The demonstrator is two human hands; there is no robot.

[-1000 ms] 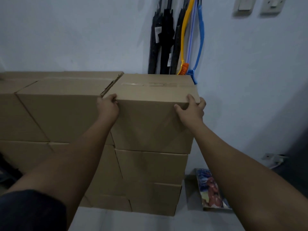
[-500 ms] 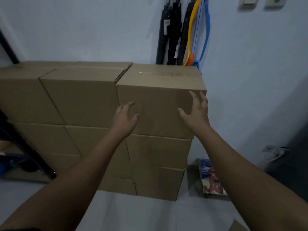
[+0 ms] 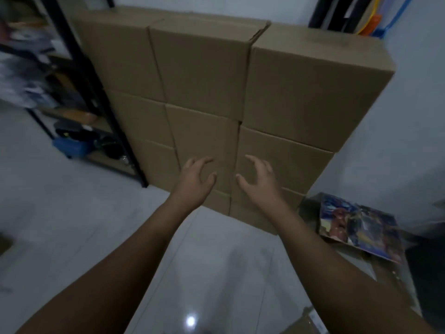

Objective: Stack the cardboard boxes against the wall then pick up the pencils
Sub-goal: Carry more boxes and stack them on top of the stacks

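Grey tiled floor (image 3: 72, 225); cardboard boxes (image 3: 240, 92) stacked against the wall (image 3: 421, 116), beside a black shelf (image 3: 79, 75). My left hand (image 3: 195, 182) and right hand (image 3: 260, 182) hover spread, empty, before the lower boxes.

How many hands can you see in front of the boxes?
2. The left hand and the right hand are side by side, open and empty, in front of the lower cardboard boxes. Neither hand is hidden.
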